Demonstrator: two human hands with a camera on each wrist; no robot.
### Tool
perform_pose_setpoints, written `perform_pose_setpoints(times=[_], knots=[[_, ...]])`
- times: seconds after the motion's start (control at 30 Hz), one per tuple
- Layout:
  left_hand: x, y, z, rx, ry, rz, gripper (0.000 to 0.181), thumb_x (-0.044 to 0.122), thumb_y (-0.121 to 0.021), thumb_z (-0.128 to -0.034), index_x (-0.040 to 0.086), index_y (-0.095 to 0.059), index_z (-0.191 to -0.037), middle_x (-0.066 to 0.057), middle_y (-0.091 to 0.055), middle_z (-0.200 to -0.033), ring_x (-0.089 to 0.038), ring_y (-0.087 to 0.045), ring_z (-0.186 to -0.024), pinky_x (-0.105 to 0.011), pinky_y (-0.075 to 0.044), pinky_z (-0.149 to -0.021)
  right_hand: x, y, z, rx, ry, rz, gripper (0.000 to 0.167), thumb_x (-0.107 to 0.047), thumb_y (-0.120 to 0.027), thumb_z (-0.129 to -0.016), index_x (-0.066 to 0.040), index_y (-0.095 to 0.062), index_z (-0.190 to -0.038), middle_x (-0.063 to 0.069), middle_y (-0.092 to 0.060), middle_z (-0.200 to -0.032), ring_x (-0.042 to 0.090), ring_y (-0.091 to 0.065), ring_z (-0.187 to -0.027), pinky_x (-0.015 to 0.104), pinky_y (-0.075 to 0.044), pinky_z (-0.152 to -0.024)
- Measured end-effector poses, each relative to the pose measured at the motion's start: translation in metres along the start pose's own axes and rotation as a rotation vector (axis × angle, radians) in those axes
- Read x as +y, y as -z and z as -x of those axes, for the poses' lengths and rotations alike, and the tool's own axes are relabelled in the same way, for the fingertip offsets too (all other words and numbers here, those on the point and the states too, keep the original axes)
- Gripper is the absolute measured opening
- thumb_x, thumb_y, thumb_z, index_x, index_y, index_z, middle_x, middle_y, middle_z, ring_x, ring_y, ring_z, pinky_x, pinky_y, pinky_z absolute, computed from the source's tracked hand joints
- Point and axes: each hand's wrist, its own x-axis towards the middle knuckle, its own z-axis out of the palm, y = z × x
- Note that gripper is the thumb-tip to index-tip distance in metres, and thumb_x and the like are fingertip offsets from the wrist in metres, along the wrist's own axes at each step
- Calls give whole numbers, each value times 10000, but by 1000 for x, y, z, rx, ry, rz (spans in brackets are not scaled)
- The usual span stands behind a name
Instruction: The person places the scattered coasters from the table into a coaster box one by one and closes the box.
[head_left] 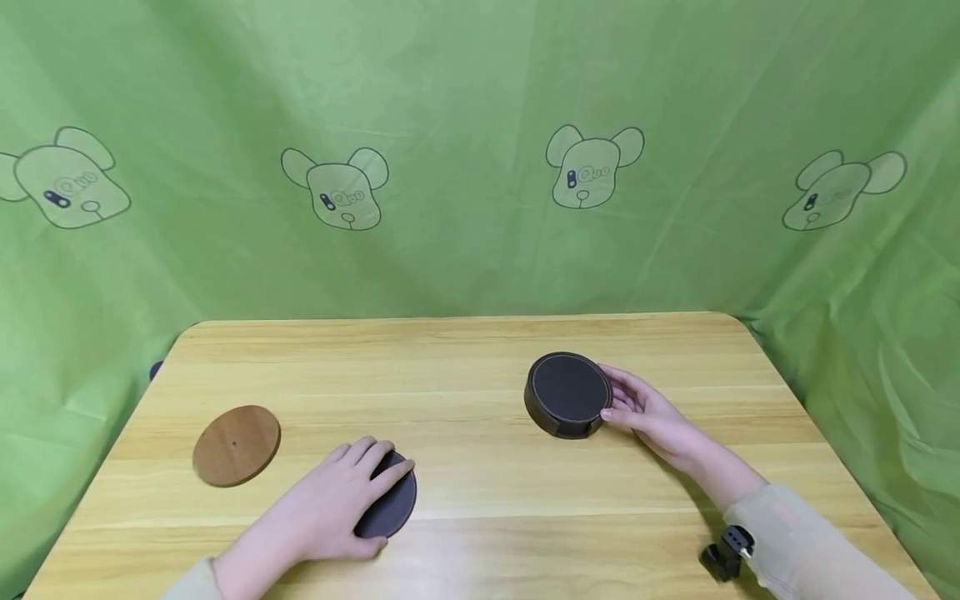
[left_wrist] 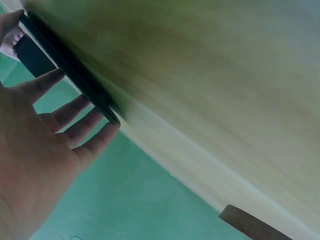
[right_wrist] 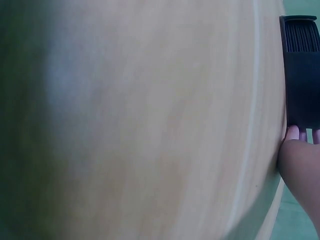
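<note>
A thin dark round coaster (head_left: 392, 505) lies under my left hand (head_left: 337, 500), which grips it by the rim with thumb and fingertips spread. Seen edge-on in the left wrist view, the coaster (left_wrist: 75, 70) is very close to the tabletop; whether it touches cannot be told. Farther right, my right hand (head_left: 648, 414) holds the side of a black round coaster holder (head_left: 547, 412), thumb in front and fingers behind. Several stacked coasters (right_wrist: 302, 37) show through the holder's side opening in the right wrist view. The stack's top is a dark stitched disc (head_left: 572, 387).
A round brown wooden disc (head_left: 236, 446) with a small central dot lies at the left of the wooden table (head_left: 480, 350). Green curtains (head_left: 465, 250) with bear-head drawings surround the table. A small black device (head_left: 726, 553) is on the right sleeve.
</note>
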Motion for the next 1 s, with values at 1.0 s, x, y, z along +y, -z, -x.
perform_pose_setpoints(times=[1.0], knots=[[-2,3,-65,10,-77,22,916,583,-765,-766,208,-507,-1561,-108,-544,-1479,-292,-517,-1337,-480,-489,-1102,1,0,0,-10,15,5,815,68,-631,-989,125,-141,-1638,-147,-575,-1388,-54,-592,-1259,113,-478,-1055]])
